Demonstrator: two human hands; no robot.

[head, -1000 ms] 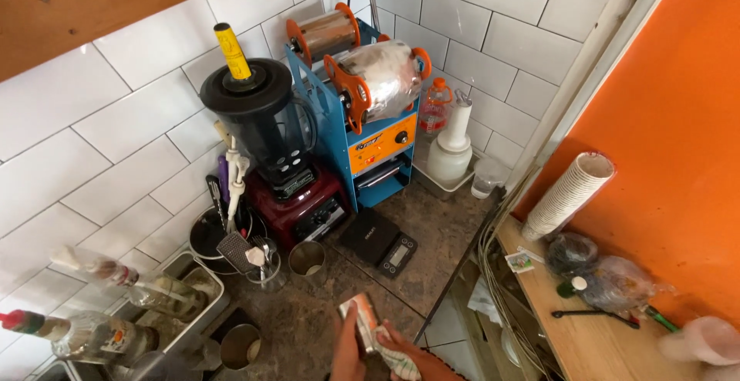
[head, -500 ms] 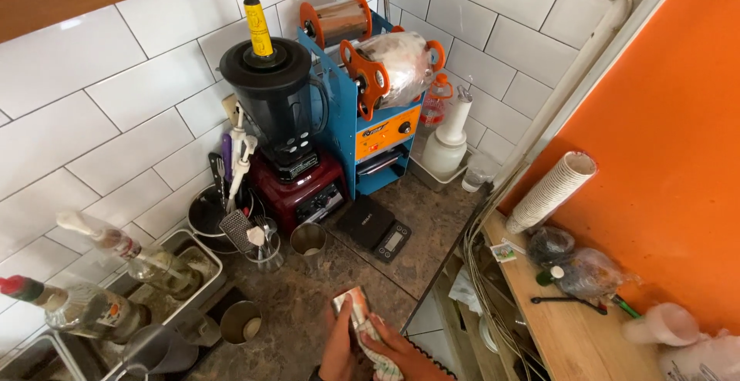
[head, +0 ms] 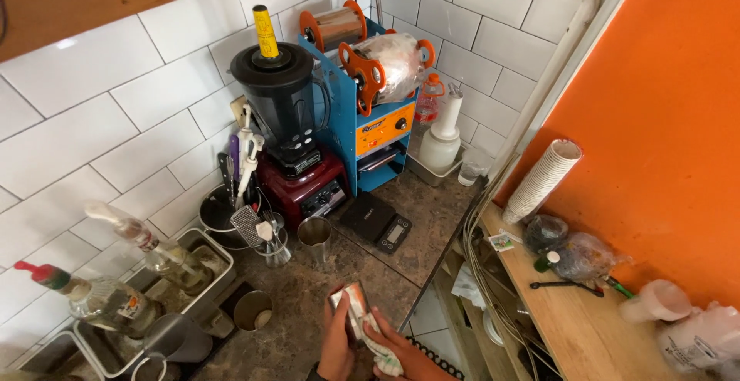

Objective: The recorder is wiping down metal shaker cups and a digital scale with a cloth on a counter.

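Observation:
At the bottom of the view my left hand (head: 336, 341) grips a small metal cup (head: 348, 302) from the left side. My right hand (head: 401, 347) presses a crumpled white cloth (head: 370, 333) with coloured marks against the cup's rim and side. Both hands hover over the dark stone counter (head: 432, 219), close to its front edge. Another small metal cup (head: 314, 233) stands just beyond them, beside a black digital scale (head: 377, 221).
A black blender on a red base (head: 289, 134) and a blue cup-sealing machine (head: 370, 111) stand against the white tiled wall. Syrup bottles (head: 146, 242) lie in metal trays at left. A stack of paper cups (head: 542, 181) and bagged items sit on a wooden shelf (head: 570, 319) by the orange wall.
The view has shifted down and left, so the blender and sealer sit further right in the picture. My hands have come further into view, still working the cloth on the cup.

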